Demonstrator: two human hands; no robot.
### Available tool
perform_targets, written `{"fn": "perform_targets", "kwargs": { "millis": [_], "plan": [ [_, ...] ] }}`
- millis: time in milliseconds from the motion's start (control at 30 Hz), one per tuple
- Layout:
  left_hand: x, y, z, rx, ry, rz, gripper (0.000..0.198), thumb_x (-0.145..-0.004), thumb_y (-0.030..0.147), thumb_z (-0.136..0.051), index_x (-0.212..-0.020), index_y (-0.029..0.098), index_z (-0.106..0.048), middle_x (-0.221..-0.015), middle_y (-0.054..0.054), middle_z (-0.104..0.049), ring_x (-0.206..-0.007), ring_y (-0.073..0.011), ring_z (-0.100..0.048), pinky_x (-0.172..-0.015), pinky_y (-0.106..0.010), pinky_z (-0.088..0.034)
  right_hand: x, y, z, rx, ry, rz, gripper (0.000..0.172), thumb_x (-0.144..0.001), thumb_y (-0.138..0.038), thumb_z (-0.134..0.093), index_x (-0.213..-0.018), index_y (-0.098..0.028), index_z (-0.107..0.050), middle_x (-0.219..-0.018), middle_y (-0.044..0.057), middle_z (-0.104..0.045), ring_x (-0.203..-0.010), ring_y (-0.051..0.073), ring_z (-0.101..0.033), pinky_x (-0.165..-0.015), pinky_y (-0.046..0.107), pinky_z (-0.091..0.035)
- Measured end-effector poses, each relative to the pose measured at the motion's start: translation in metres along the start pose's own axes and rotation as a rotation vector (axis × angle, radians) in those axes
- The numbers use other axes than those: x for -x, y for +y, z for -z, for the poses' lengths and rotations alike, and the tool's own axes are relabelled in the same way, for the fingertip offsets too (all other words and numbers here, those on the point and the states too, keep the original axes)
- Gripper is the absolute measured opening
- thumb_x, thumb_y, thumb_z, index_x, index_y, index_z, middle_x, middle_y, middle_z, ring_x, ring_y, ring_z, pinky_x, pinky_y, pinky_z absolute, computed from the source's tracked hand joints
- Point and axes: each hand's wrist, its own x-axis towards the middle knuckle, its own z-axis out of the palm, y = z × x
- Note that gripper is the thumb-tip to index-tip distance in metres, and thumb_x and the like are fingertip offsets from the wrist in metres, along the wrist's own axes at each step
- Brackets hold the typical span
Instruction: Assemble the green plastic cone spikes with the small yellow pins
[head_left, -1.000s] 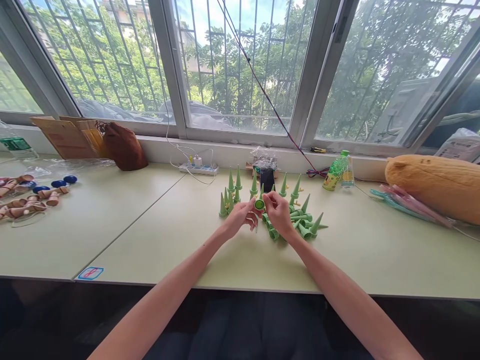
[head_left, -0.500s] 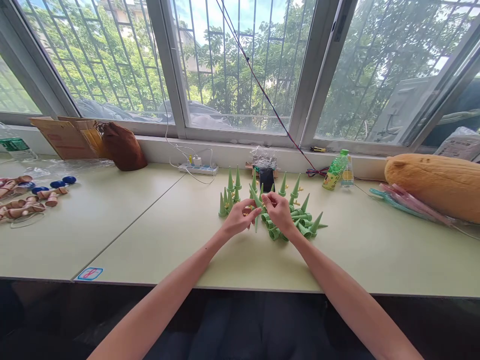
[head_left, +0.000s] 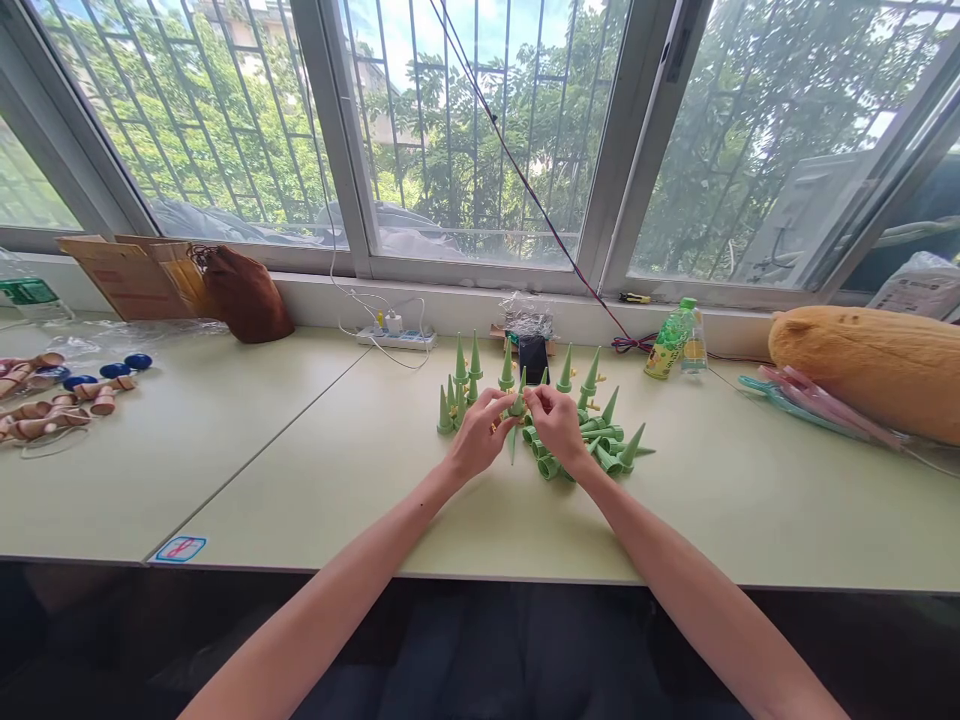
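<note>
My left hand (head_left: 480,436) and my right hand (head_left: 556,424) meet over the pale green table (head_left: 315,450), both pinching one green cone-shaped plastic spike (head_left: 516,420) between their fingertips. Its tip points down toward the table. A small yellow piece shows at my left fingers. Several green spikes (head_left: 461,380) stand upright just behind my hands. A heap of lying green spikes (head_left: 611,445) rests to the right of my right hand.
A black phone (head_left: 533,357) leans behind the spikes. A power strip (head_left: 396,337), a brown pouch (head_left: 244,293) and a green bottle (head_left: 670,343) line the window sill. Wooden and blue toy parts (head_left: 56,400) lie far left; an orange plush (head_left: 870,365) far right.
The spike in my hands has turned from showing its open round end toward me to hanging tip down. Both hands stayed at the same spot.
</note>
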Motion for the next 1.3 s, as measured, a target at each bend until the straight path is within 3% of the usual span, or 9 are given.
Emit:
{"fn": "perform_targets", "kwargs": {
  "millis": [133, 233, 400, 533, 667, 867, 1000, 1300],
  "plan": [
    [-0.002, 0.003, -0.002, 0.040, 0.057, 0.048, 0.035, -0.087, 0.042, -0.057, -0.116, 0.023, -0.058, -0.105, -0.007, -0.057, -0.056, -0.0074, -0.050, -0.050, -0.021, -0.044, 0.001, -0.001, 0.001, -0.010, 0.044, 0.016, 0.039, -0.091, -0.049, -0.047, -0.065, -0.020, -0.047, -0.056, -0.004, -0.039, -0.053, 0.011, -0.033, -0.051, 0.025, -0.027],
    [-0.003, 0.004, -0.003, 0.108, 0.051, 0.144, 0.038, -0.086, 0.051, -0.056, -0.107, 0.019, -0.056, -0.085, -0.003, -0.059, -0.047, -0.0068, -0.049, -0.043, -0.020, -0.040, 0.000, -0.002, 0.003, -0.019, 0.081, 0.008, 0.038, -0.093, -0.048, -0.046, -0.067, -0.020, -0.047, -0.056, -0.004, -0.039, -0.052, 0.011, -0.033, -0.050, 0.025, -0.027],
    [-0.005, 0.008, -0.001, 0.391, -0.142, 0.410, 0.065, -0.085, 0.072, -0.035, -0.073, 0.013, -0.058, -0.063, -0.004, -0.056, -0.040, -0.0106, -0.052, -0.035, -0.022, -0.037, 0.001, -0.002, 0.002, -0.048, 0.048, 0.047, 0.037, -0.093, -0.048, -0.046, -0.069, -0.020, -0.047, -0.057, -0.004, -0.039, -0.052, 0.010, -0.031, -0.050, 0.024, -0.026],
    [-0.006, 0.011, 0.001, 0.596, -0.240, 0.500, 0.063, -0.082, 0.071, -0.045, -0.076, 0.010, -0.061, -0.070, -0.006, -0.060, -0.045, -0.0106, -0.055, -0.040, -0.024, -0.042, 0.002, -0.001, 0.001, -0.099, -0.027, 0.080, 0.036, -0.092, -0.048, -0.047, -0.070, -0.020, -0.047, -0.059, -0.004, -0.038, -0.052, 0.009, -0.031, -0.049, 0.024, -0.027],
    [-0.006, 0.010, 0.002, 0.647, -0.213, 0.470, 0.054, -0.081, 0.065, -0.054, -0.076, 0.011, -0.059, -0.072, -0.005, -0.060, -0.046, -0.0092, -0.054, -0.040, -0.022, -0.041, 0.002, 0.000, 0.001, -0.145, -0.056, 0.050, 0.036, -0.092, -0.048, -0.048, -0.070, -0.020, -0.046, -0.057, -0.005, -0.036, -0.050, 0.009, -0.032, -0.047, 0.024, -0.026],
    [-0.004, 0.009, 0.004, 0.458, -0.172, 0.323, 0.042, -0.081, 0.056, -0.061, -0.072, 0.015, -0.053, -0.057, 0.002, -0.054, -0.043, -0.0092, -0.053, -0.040, -0.021, -0.042, 0.001, 0.002, 0.002, -0.166, -0.055, 0.005, 0.038, -0.091, -0.051, -0.048, -0.068, -0.021, -0.044, -0.052, -0.006, -0.032, -0.047, 0.009, -0.028, -0.046, 0.025, -0.023],
    [-0.003, 0.009, 0.004, 0.398, -0.116, 0.243, 0.040, -0.076, 0.052, -0.069, -0.072, 0.017, -0.049, -0.065, 0.001, -0.056, -0.046, -0.0093, -0.054, -0.037, -0.020, -0.040, 0.000, 0.005, 0.001, -0.149, -0.062, -0.003, 0.040, -0.091, -0.052, -0.048, -0.066, -0.021, -0.044, -0.050, -0.006, -0.033, -0.047, 0.009, -0.028, -0.047, 0.026, -0.022],
    [-0.003, -0.001, 0.001, 0.205, -0.002, 0.090, 0.035, -0.080, 0.045, -0.067, -0.101, 0.017, -0.066, -0.088, -0.003, -0.059, -0.050, -0.0051, -0.049, -0.044, -0.020, -0.044, 0.000, 0.000, 0.003, -0.126, -0.088, -0.030, 0.042, -0.091, -0.052, -0.049, -0.063, -0.020, -0.045, -0.048, -0.005, -0.036, -0.047, 0.010, -0.031, -0.048, 0.026, -0.024]
  ]
}}
